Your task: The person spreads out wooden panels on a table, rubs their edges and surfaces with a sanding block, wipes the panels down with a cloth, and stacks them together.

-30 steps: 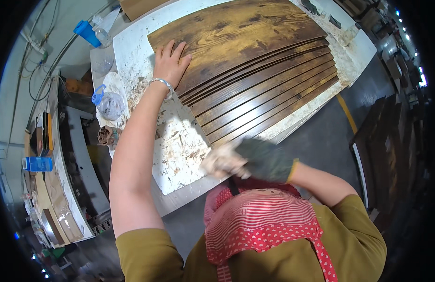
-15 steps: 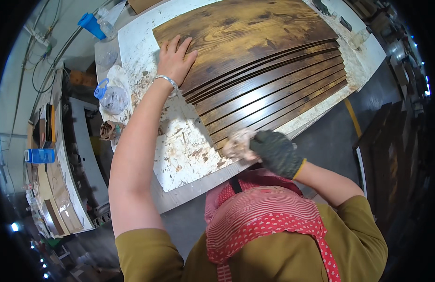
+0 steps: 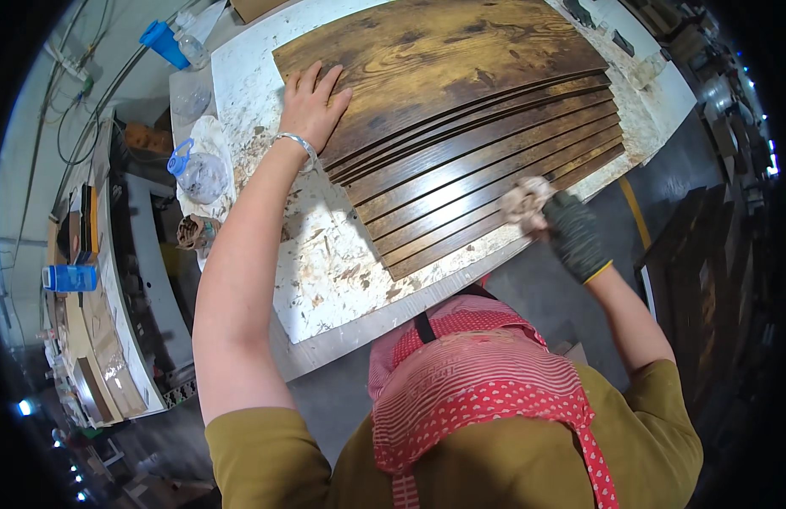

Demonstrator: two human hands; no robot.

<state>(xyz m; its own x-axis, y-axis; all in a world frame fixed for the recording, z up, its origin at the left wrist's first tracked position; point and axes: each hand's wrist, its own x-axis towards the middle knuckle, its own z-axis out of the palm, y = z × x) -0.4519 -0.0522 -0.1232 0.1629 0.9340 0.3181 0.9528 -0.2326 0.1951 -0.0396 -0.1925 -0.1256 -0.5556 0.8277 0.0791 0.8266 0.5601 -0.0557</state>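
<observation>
A stack of dark brown wood-grain boards (image 3: 444, 72) lies on the table, its lower boards fanned out in steps toward me. My bare left hand (image 3: 313, 109), with a bracelet at the wrist, rests flat on the left end of the top board, fingers spread. In a dark green glove with a yellow cuff, my right hand (image 3: 573, 233) grips a crumpled, stained beige rag (image 3: 527, 202). The rag is at the near edge of the lowest boards, toward their right end; whether it presses on the wood I cannot tell.
The white table top (image 3: 325, 288) is blotched with brown stains. At its left stand a clear jug with a blue handle (image 3: 199, 174), a blue cup (image 3: 164, 44) and a paper-wrapped jar (image 3: 193, 233). A clear bottle (image 3: 647, 69) lies at the far right. Dark panels (image 3: 698, 288) stand beyond the floor's yellow line.
My gloved right hand has swept the rag from the near left corner of the boards to the right along their front edge. My left hand stays on the top board.
</observation>
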